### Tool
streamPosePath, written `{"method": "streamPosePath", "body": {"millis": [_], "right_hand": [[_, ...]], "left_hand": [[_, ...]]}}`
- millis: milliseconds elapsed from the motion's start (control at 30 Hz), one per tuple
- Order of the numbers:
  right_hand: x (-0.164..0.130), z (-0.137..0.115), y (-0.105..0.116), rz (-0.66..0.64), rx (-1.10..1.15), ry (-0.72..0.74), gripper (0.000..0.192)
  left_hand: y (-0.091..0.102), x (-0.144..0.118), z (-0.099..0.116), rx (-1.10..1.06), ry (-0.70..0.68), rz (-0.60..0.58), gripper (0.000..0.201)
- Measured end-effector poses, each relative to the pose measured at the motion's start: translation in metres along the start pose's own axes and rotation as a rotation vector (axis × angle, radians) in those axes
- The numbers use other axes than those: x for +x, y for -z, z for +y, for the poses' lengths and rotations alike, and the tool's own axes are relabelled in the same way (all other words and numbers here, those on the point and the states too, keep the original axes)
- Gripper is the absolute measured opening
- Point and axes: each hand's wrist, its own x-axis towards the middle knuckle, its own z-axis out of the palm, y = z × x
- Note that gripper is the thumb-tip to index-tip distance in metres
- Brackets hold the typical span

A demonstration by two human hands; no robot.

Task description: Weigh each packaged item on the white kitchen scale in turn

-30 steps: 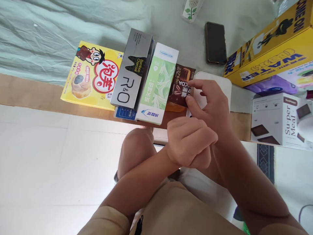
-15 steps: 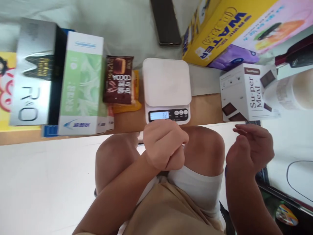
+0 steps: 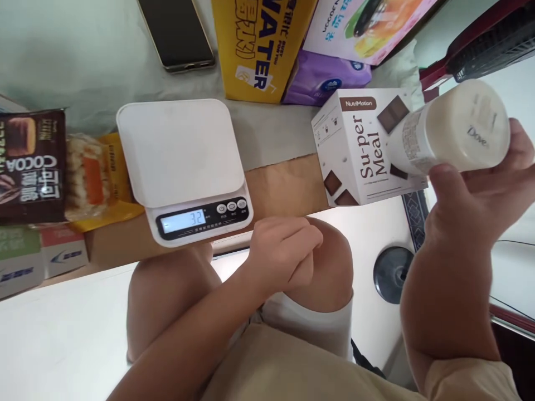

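My left hand (image 3: 284, 253) is curled in a fist above my knee, just below the kitchen scale; nothing shows sticking out of it. The white scale (image 3: 184, 153) has a bare platform, and its lit display reads 32 with a small dash at the left. At the right, my right hand (image 3: 485, 195) reaches round a white Dove jar (image 3: 451, 131), thumb on the near side and fingers spread at the far side. Whether they press on it I cannot tell. Behind the jar is a white Su-per Meal box (image 3: 368, 145).
A yellow WATER box (image 3: 254, 55), a purple pack (image 3: 326, 78) and a phone (image 3: 179, 36) lie at the back. Left of the scale are a brown cocoa snack bag (image 3: 31, 167) and a yellow snack packet (image 3: 112, 184). A dark fan-like object (image 3: 493, 44) stands far right.
The view has turned to the right and come nearer. My right hand has moved up from below the Su-per Meal box to the jar, fingers spreading. My left hand stays closed.
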Motion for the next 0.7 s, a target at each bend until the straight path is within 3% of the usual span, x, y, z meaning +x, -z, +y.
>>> {"method": "streamPosePath", "body": {"millis": [67,133,233,333,467,533,600,700], "right_hand": [[0.004,0.007,-0.005,-0.081,0.010,0.194,0.106],[0.006,0.008,-0.010,-0.099,-0.007,0.235,0.113],[0.007,0.004,-0.014,-0.091,-0.033,0.246,0.108],[0.002,-0.006,-0.015,-0.114,-0.015,0.292,0.100],[-0.009,-0.022,-0.017,-0.153,0.085,0.242,0.117],[-0.012,-0.028,-0.021,-0.136,0.114,0.220,0.114],[-0.013,-0.034,-0.025,-0.120,0.112,0.234,0.110],[-0.015,-0.048,-0.032,-0.149,0.127,0.256,0.114]], "left_hand": [[-0.009,0.001,-0.003,-0.004,0.040,-0.027,0.023],[-0.017,0.004,-0.005,-0.020,0.058,-0.028,0.017],[-0.029,0.015,-0.006,-0.073,0.019,0.035,0.014],[-0.040,0.032,-0.002,-0.095,0.001,0.072,0.032],[-0.056,0.046,0.006,-0.036,0.102,-0.084,0.067],[-0.063,0.047,0.008,-0.031,0.146,-0.122,0.081],[-0.067,0.048,0.009,-0.052,0.167,-0.094,0.080],[-0.064,0.052,0.007,-0.132,0.136,-0.049,0.062]]}}
